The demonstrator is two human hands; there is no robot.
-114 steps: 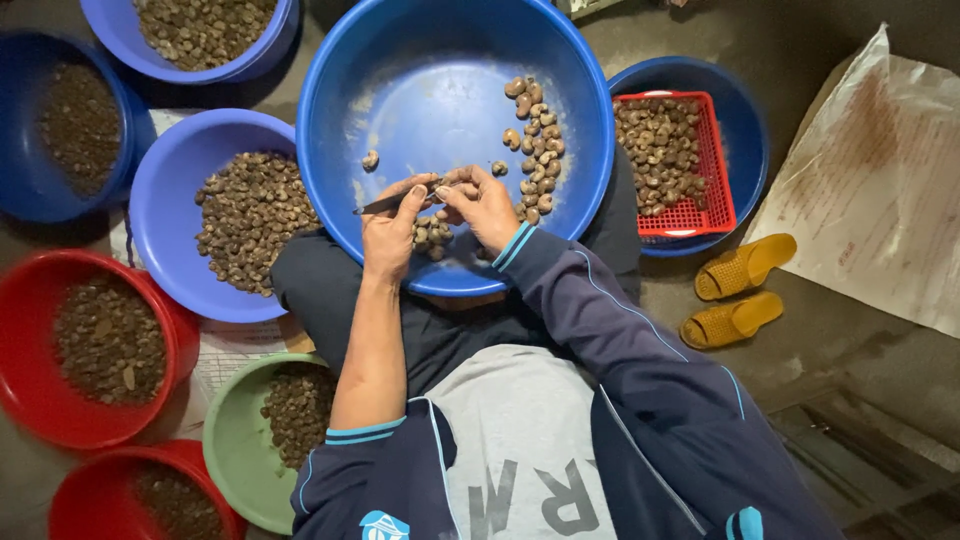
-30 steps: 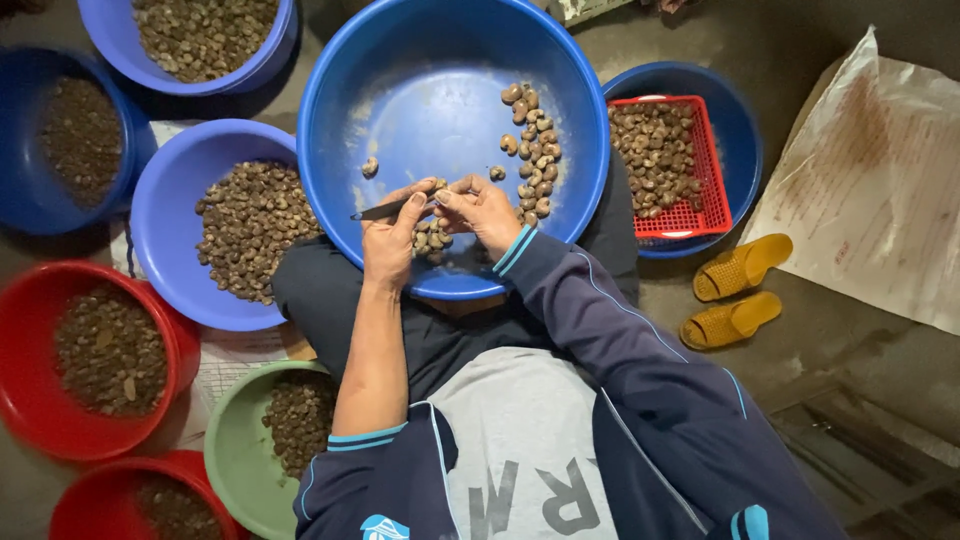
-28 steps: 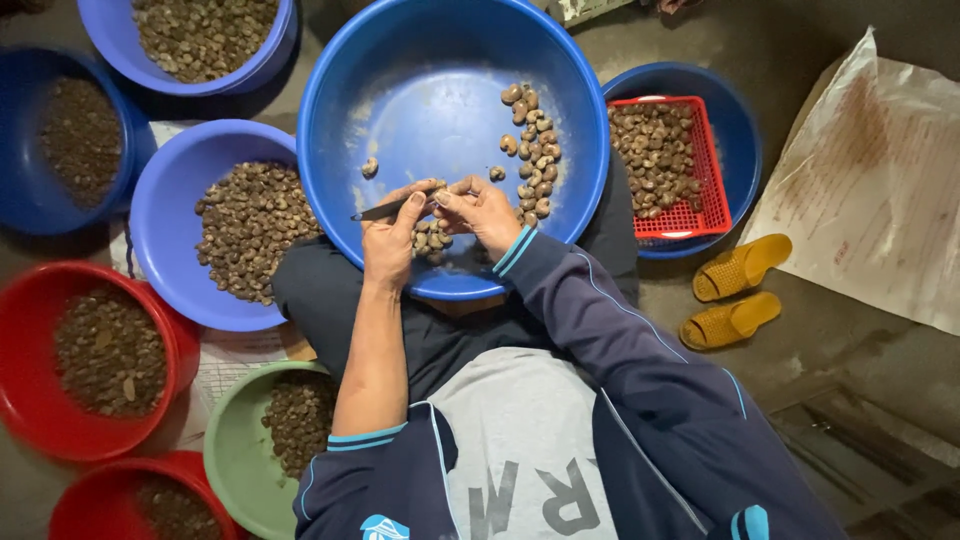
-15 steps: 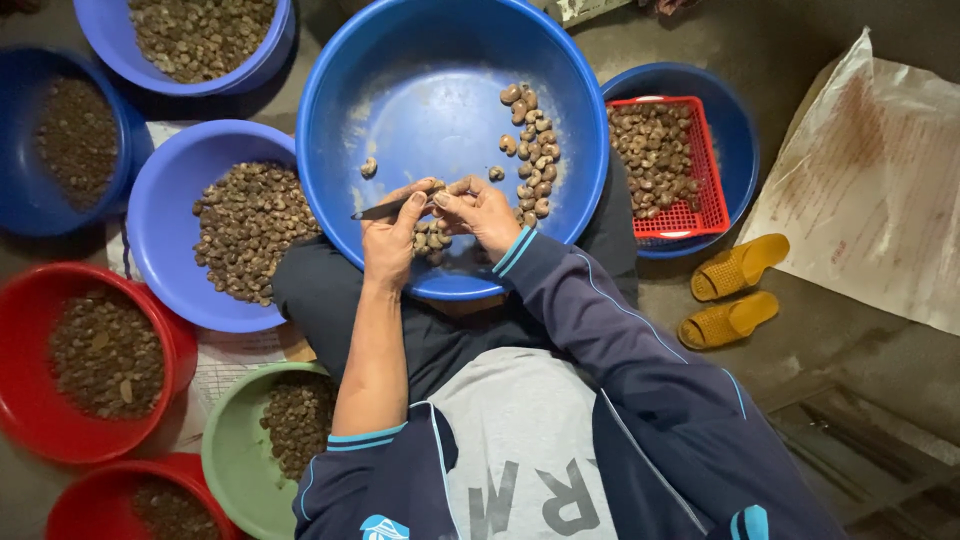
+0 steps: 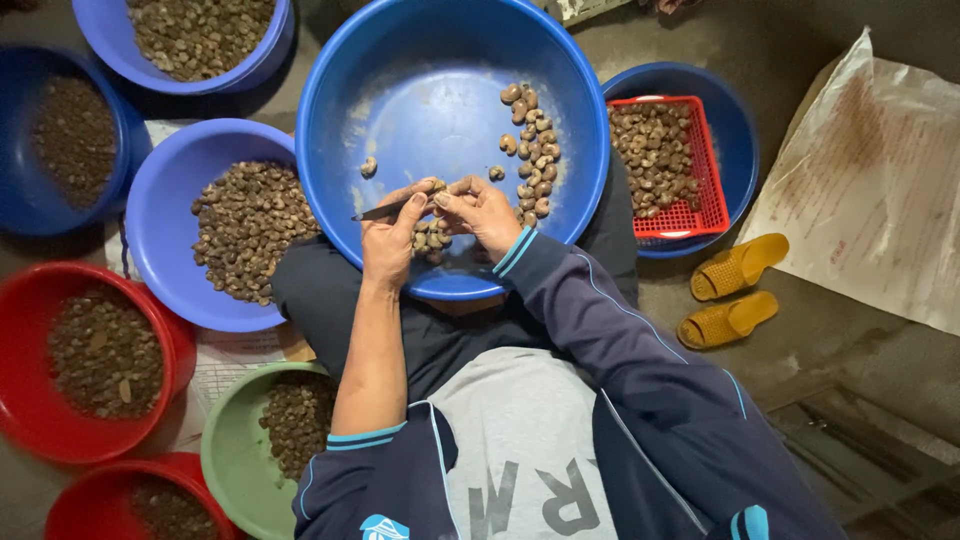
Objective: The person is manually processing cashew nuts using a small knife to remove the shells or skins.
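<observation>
Nut pinched over the big blue basin

Nut (image 5: 438,189) sits between both hands above the large blue basin (image 5: 420,90). Left hand (image 5: 392,235) fingers stay closed on a thin knife (image 5: 378,212); right hand (image 5: 487,212) fingers pinch the nut. Since a second ago, little has shifted: peeling continues.

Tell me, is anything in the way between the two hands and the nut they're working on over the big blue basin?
Nothing visible. The left hand, holding a small knife, and the right hand meet directly on the nut above the big blue basin. Loose nuts lie off to the right.
</observation>
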